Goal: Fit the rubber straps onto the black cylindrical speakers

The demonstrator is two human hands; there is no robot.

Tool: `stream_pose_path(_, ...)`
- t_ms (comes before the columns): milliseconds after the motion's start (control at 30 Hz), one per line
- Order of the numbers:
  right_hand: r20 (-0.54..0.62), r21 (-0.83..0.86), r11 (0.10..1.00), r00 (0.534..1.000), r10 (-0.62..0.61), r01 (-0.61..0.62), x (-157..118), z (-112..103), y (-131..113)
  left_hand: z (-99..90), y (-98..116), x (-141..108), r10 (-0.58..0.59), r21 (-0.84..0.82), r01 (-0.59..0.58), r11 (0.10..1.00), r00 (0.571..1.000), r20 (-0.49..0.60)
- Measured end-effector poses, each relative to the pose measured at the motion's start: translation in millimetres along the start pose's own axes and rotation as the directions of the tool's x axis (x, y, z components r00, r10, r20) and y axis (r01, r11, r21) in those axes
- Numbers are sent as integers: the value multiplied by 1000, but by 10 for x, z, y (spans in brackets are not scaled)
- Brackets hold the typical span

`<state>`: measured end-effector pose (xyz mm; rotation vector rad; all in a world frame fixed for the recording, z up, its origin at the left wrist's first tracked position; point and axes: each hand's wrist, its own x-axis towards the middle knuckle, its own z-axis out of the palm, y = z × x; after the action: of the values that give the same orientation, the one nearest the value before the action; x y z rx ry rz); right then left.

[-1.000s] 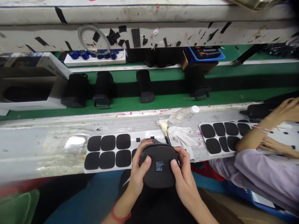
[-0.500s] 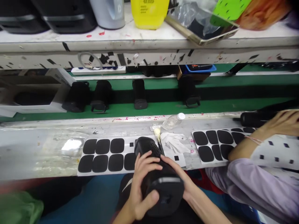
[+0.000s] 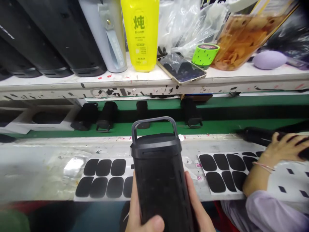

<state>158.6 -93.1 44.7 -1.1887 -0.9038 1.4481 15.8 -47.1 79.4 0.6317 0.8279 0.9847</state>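
Note:
A black portable speaker [image 3: 160, 183] stands upright in front of me, its grey loop handle [image 3: 154, 119] at the top. My left hand [image 3: 140, 217] is closed around its left side, with the thumb across the front face near the bottom of the view. Along the opposite side runs my right hand [image 3: 199, 206], also gripping it; those fingertips are partly hidden behind the body. Behind the speaker lies a white sheet with rounded black pads [image 3: 114, 187], partly covered by it.
Several similar speakers [image 3: 107, 116] rest on the green conveyor beyond the bench. To the right, a co-worker's hand [image 3: 287, 146] holds a black object over another pad sheet [image 3: 217, 182]. On the shelf above are a yellow bottle [image 3: 141, 38] and a phone [image 3: 181, 67].
The speaker has been raised and tilted upright, so its handle end now points up. Both hands have shifted to its sides. The view has tipped upward, showing more of the shelf.

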Motion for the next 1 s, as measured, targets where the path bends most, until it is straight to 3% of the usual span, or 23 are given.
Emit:
stream_pose_path(67,-5,20,999,1000,-27,27,38,-47,17,20,-21,67,46,22,-45,999,999,-7)
stream_pose_path(233,110,18,1000,994,20,-23,197,-168,98,-33,-134,280,90,126,-93,988,996,26)
stream_pose_path(400,55,-8,995,994,98,-97,225,-170,71,-49,-215,208,190,344,-170,923,981,-24)
stream_pose_path(533,98,-49,995,992,86,-81,202,-188,40,-61,-277,202,215,362,-196,911,976,-14)
stream_pose_path(700,-91,-118,985,989,114,-124,209,-132,38,-80,-313,197,281,519,-251,817,959,21)
stream_pose_path(800,-174,-46,998,984,44,-53,334,-93,0,-93,-227,145,363,621,-332,710,928,82)
stream_pose_path(900,-179,54,995,981,-68,79,428,-215,-43,-143,-101,123,452,668,-447,595,873,182)
stream_pose_path(1000,-86,-10,981,977,-194,193,419,-440,-80,-211,-76,218,523,557,-525,643,833,181)
